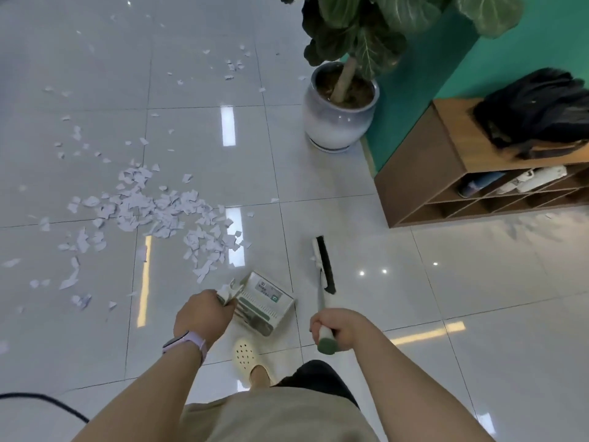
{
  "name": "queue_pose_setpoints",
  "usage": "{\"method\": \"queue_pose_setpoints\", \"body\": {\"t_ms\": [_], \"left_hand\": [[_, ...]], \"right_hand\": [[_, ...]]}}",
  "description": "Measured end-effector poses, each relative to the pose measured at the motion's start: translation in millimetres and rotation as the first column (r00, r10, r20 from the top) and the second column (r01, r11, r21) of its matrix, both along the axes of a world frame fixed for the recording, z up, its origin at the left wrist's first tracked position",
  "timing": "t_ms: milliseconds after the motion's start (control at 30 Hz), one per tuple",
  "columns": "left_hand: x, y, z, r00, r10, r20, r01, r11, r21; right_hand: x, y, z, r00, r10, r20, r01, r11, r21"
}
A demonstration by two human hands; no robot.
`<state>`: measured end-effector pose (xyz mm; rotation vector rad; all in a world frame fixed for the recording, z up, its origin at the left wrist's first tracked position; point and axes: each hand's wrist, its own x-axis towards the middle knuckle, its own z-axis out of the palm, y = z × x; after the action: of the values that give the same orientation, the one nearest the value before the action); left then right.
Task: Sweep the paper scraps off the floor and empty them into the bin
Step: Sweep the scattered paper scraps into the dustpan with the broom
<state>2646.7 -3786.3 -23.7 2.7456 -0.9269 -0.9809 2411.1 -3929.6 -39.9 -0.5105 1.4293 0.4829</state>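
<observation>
On tiles: one broom (322, 266), one dustpan (263, 306), countless scraps (153, 212).

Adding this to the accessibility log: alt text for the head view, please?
A person holds a dustpan in the left hand and a broom by its handle in the right hand, standing before torn paper scraps strewn over a glossy tiled floor. A potted plant and wooden shoe rack stand beyond, right.
</observation>
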Motion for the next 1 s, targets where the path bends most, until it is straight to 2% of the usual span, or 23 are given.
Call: {"method": "queue_pose_setpoints", "body": {"t_ms": [67,100,200,300,367,433,500,533,667,833,900,1000], "left_hand": [[21,1,6,0.998,0.044,0.036,-0.044,0.999,0.017],[29,1,9,0.997,0.057,0.056,-0.058,0.998,0.024],[44,9,19,0.989,0.076,0.127,-0.082,0.996,0.041],[53,20,23,0.968,0.14,0.209,-0.159,0.985,0.074],[58,29,22,0.947,0.24,0.215,-0.262,0.962,0.08],[57,35,27,0.901,0.379,0.21,-0.399,0.915,0.06],[53,35,36,0.821,0.531,0.209,-0.547,0.837,0.023],[50,33,39,0.771,0.607,0.193,-0.618,0.786,-0.004],[29,24,43,0.526,0.847,0.073,-0.841,0.531,-0.101],[-28,28,31,0.178,0.984,0.008,-0.964,0.176,-0.199],[-48,29,32,0.076,0.997,0.014,-0.975,0.077,-0.21],[-77,32,30,-0.025,1.0,-0.001,-0.98,-0.024,-0.199]], "right_hand": [[52,-16,8,0.993,0.105,0.047,-0.106,0.994,0.015],[74,-27,8,0.993,0.078,0.086,-0.081,0.996,0.039],[121,-61,4,0.971,-0.162,0.175,0.146,0.984,0.102],[157,-76,11,0.939,-0.211,0.27,0.177,0.973,0.145],[178,-75,18,0.938,-0.142,0.317,0.116,0.988,0.099],[190,-71,22,0.941,0.093,0.325,-0.083,0.996,-0.046],[195,-72,29,0.879,0.371,0.299,-0.317,0.924,-0.215],[195,-76,35,0.845,0.448,0.292,-0.388,0.889,-0.243],[198,-99,63,0.744,0.592,0.309,-0.537,0.806,-0.25],[198,-144,66,0.625,0.702,0.342,-0.692,0.701,-0.174],[194,-162,66,0.567,0.764,0.306,-0.759,0.63,-0.165],[184,-175,68,0.508,0.827,0.24,-0.835,0.541,-0.099]]}}
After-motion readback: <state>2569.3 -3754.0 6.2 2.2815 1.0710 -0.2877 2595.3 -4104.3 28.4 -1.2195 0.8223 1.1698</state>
